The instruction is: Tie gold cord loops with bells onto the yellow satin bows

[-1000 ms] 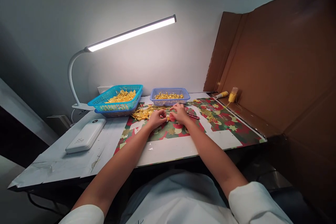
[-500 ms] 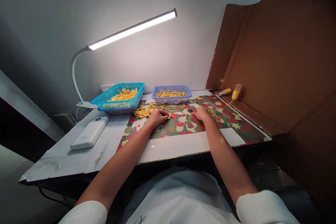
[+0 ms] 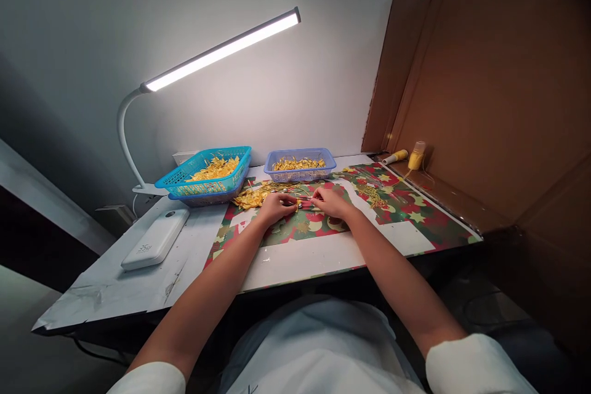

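While both forearms reach up from the bottom of the frame over a white shirt [image 3: 318, 351], the two hands meet at the middle of the picture on a red and green star-patterned sheet [image 3: 406, 212] that covers the desk [image 3: 138, 283]. The left hand [image 3: 276, 207] and the right hand [image 3: 330, 202] lie close together, their fingers pinched on a small thing [image 3: 302, 202] held between them; it is too small to tell what it is. Just beyond the left hand lies a loose heap of yellow pieces [image 3: 252, 197]. Left of centre, a white flat box [image 3: 154, 239] rests on the bare part of the desk. Farther back stand two baskets of yellow pieces: a turquoise basket [image 3: 205, 173] to the left and a smaller lilac basket [image 3: 300, 164] beside it. At the right, near a brown cardboard wall [image 3: 484, 86], sits a yellow spool [image 3: 416, 156]. From the upper left, a white lamp [image 3: 221, 49] shines over the baskets.
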Available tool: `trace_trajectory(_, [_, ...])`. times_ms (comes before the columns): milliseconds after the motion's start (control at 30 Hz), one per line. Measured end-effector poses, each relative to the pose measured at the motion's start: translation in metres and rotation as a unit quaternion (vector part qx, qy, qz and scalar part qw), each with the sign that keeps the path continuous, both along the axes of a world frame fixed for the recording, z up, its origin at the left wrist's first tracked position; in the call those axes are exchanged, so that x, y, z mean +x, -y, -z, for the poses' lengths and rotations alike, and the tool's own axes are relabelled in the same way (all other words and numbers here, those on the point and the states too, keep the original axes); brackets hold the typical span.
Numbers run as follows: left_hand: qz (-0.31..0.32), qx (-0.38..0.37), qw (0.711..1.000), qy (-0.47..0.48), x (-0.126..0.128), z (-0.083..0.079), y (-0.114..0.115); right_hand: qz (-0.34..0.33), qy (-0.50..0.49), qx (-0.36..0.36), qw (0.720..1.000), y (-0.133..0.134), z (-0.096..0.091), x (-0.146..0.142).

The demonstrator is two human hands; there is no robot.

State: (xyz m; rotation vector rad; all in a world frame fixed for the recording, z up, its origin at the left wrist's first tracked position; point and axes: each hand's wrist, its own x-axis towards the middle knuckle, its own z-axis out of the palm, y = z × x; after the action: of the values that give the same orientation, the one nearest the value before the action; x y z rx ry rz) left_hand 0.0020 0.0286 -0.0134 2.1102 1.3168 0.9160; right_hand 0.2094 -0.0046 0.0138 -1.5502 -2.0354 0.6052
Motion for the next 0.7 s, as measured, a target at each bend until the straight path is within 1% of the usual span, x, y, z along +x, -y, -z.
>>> trace_trajectory(133, [-0.007,0.008,1.0,-0.008,0.0,-0.001,0.0,-0.013,0.048,0.018,0.999,0.001,0.002,-0.005])
trace_trajectory(400, [-0.013,0.03,0.999,-0.016,0.0,0.003,-0.002,0.022,0.145,0.039,0.988,0.003,0.0,-0.011])
trace_trajectory(533, [-0.008,0.036,0.999,-0.004,0.0,0.004,-0.002,0.025,0.154,0.046,0.987,0.002,0.001,-0.013])
trace_trajectory(700, [-0.004,0.042,0.999,-0.012,0.001,0.003,-0.002,0.026,0.15,0.042,0.987,-0.001,0.004,-0.015])
